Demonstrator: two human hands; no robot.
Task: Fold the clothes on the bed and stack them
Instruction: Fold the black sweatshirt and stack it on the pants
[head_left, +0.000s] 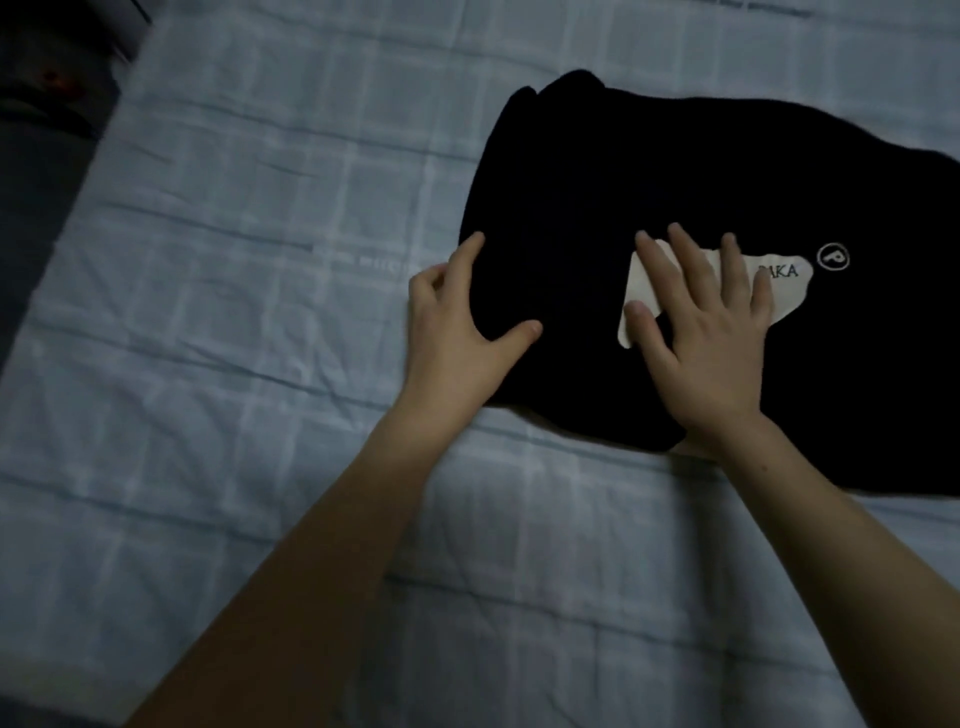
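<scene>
Black garment is lying folded on the right side of the checked blue sheet. The right hand is pressing flat on its white patch, fingers straight and spread apart. The left hand is gripping the garment's left edge, thumb lying on top, outer fingers curling beside it.

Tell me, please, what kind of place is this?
Probably a bedroom, seen from over a bed: a checked bedsheet fills most of the view, and a dark folded garment lies on it.
</scene>
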